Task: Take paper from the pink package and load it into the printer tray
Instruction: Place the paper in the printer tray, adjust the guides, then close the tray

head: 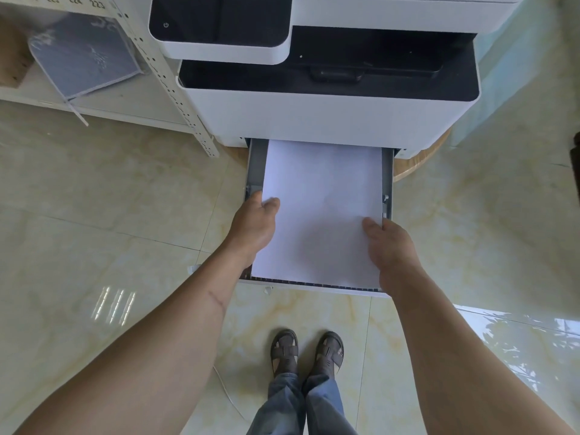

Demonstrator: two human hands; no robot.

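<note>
A white stack of paper (323,202) lies over the pulled-out grey printer tray (255,164), its far end under the white printer (314,117). My left hand (255,226) grips the paper's left edge, thumb on top. On the right edge sits my right hand (389,246), thumb on top and fingers under or beside the stack. The paper's near end rests slightly above the tray's front lip (314,285). The pink package is not in view.
A white perforated metal shelf (175,89) stands left of the printer, holding a wrapped grey pad (84,54). The printer rests on a round wooden base (420,161). My sandalled feet (306,353) stand on the glossy tiled floor just before the tray.
</note>
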